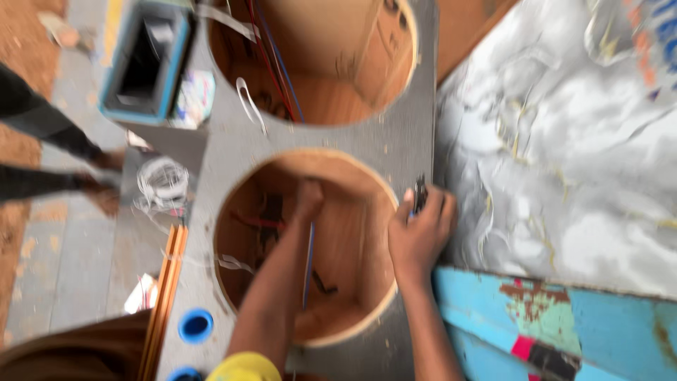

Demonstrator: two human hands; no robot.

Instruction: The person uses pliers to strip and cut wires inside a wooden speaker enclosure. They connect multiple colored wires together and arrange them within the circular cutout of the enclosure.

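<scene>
Your left hand (308, 196) reaches deep into the round cutout of the grey carpeted wooden speaker box (395, 144), fingers closed around something blurred; wires loose inside, no speaker fitted. Your right hand (422, 227) pinches a small dark tool (420, 192) at the rim.

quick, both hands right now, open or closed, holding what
Left hand: reaches inside the round hole of the grey wooden box, fist closed; contents blurred, cannot be told.
Right hand: closed on a small dark tool.

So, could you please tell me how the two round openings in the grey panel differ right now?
The near opening shows whole, and the left hand reaches down into it beside a blue wire. The far opening is cut off by the frame's top edge, with no hand inside, only red and blue wires. Both show a wooden interior.
</scene>
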